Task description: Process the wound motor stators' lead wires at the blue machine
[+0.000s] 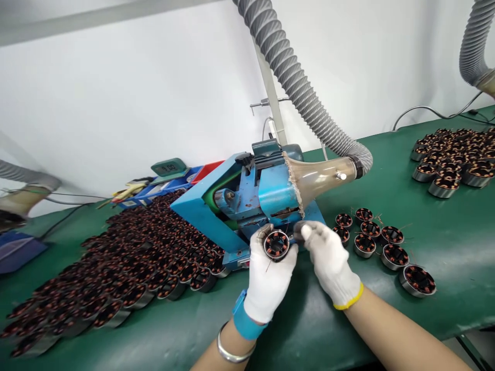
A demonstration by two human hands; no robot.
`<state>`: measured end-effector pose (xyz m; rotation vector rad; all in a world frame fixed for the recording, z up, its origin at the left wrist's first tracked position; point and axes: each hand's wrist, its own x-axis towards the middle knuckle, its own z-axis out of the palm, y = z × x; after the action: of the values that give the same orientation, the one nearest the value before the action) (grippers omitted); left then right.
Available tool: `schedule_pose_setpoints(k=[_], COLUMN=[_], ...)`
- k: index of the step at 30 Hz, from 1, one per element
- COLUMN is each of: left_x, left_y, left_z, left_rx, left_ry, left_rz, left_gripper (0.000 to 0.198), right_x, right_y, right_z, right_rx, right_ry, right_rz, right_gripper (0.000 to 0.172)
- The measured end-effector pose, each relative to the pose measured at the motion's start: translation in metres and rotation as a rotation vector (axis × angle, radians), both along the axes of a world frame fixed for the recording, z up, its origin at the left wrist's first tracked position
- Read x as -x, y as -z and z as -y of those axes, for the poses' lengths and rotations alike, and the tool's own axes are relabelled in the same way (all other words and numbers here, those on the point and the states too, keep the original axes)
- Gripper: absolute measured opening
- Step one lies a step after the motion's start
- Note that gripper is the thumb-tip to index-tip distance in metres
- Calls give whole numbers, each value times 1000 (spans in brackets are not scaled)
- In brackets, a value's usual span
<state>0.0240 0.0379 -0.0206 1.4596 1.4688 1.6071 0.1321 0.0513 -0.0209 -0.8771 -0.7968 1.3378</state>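
My left hand (268, 275), in a white glove with a blue wrist strap, grips a small round stator (277, 245) with copper windings, held up in front of a blue machine (247, 198). My right hand (328, 257), also gloved, is closed in a pinch right beside the stator, fingertips by its right edge near thin copper wire ends. What the fingertips hold is too small to make out. Both hands hover just above the green table (444, 257).
A big heap of stators (116, 268) covers the table to the left. Several finished stators (386, 245) stand at the right, more (452, 157) at the far right. A grey suction hose (297, 82) with a clear funnel (320, 178) feeds the machine. Blue and red bins (174, 183) sit behind.
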Motion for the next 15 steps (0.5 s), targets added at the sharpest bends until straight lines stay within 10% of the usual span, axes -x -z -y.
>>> schedule_pose_setpoints(k=[15], left_x=[2], left_y=[-19], left_z=[-11], left_rx=[139], left_ry=[-11], left_rz=[-42], left_gripper=[42], right_x=[11], right_y=[-1], right_z=[-8], right_rx=[-84], right_ry=[-150], right_rz=[113], right_gripper=[27])
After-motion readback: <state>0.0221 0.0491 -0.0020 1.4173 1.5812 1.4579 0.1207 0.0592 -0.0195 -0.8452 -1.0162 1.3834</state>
